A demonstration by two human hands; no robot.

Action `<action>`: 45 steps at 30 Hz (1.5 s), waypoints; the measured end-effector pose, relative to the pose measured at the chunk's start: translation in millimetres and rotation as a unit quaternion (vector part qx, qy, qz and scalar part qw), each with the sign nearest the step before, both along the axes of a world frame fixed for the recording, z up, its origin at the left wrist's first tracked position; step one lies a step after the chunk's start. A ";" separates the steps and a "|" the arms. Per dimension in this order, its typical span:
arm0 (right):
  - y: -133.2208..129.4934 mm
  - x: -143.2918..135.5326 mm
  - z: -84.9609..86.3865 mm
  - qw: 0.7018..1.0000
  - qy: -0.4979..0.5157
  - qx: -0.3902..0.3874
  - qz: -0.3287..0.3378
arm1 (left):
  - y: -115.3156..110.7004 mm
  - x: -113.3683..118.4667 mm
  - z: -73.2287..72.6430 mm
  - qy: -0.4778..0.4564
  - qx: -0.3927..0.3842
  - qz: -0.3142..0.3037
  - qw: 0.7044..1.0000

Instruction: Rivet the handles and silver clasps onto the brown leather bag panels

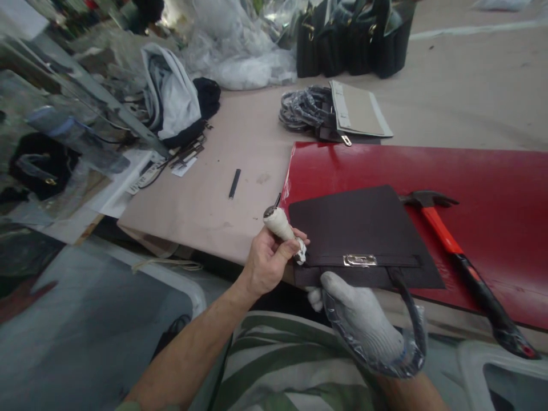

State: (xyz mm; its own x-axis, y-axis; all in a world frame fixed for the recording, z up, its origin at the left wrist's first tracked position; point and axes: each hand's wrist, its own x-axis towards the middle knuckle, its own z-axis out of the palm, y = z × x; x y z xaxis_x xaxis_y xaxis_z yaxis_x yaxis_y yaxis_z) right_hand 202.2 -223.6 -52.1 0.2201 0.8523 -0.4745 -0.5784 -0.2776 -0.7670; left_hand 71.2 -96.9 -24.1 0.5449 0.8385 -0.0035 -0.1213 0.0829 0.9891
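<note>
Claw hammer sits on the red board, black handbags lined up way back, wrapped handles beside a grey panel.

A tan worktable bears a glossy red board.

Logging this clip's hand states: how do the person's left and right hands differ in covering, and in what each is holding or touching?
The left hand is bare; the right hand wears a white knit glove. The left hand grips a white-wrapped tool by its handle, raised at the dark leather panel's left edge; the right hand rests on the panel's near edge, with a plastic-wrapped bag handle looped around it. Both sit at the panel's near side, on the red board.
</note>
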 end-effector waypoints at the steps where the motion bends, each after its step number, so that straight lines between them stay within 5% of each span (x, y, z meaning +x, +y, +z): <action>1: 0.3 -0.1 0.2 1.000 0.005 0.002 -0.002 | 0.5 -0.3 0.6 0.001 0.003 0.000 1.000; 15: 4.1 0.8 0.3 0.999 0.033 0.011 0.001 | -7.1 2.4 11.8 0.046 0.100 0.007 0.994; 22: 30.2 11.6 31.2 0.997 0.057 -0.017 -0.040 | 24.4 19.7 17.0 0.048 0.129 -0.019 0.990; 26: 54.0 22.9 34.9 0.995 0.093 -0.020 -0.037 | 51.3 37.1 6.5 0.066 0.156 -0.029 0.985; 30: 60.4 28.6 19.7 0.977 0.207 -0.040 -0.030 | 60.2 44.9 -13.4 0.084 0.178 -0.038 0.980; 35: 32.4 20.3 5.0 0.969 0.231 -0.039 -0.074 | 47.6 38.8 -33.4 0.065 0.241 -0.038 0.968; 40: -30.0 12.2 0.7 0.973 0.194 -0.087 -0.084 | 39.0 36.5 -39.9 0.067 0.299 -0.032 0.951; 43: -75.4 32.4 7.5 0.984 0.118 -0.135 -0.001 | 38.1 37.6 -38.8 0.067 0.282 -0.035 0.956; 45: -98.1 64.1 17.2 0.980 -0.023 -0.182 0.072 | 37.6 37.8 -37.7 0.068 0.274 -0.038 0.958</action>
State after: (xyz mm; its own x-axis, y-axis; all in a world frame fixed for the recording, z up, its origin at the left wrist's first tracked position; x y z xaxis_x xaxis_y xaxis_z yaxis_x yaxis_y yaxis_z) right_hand 266.2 -321.8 -34.9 0.1389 0.6515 -0.7458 -0.4801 -0.6144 -0.6261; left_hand 109.0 -59.3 -61.8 0.6310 0.6918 0.3511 -0.0027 -0.4506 0.8927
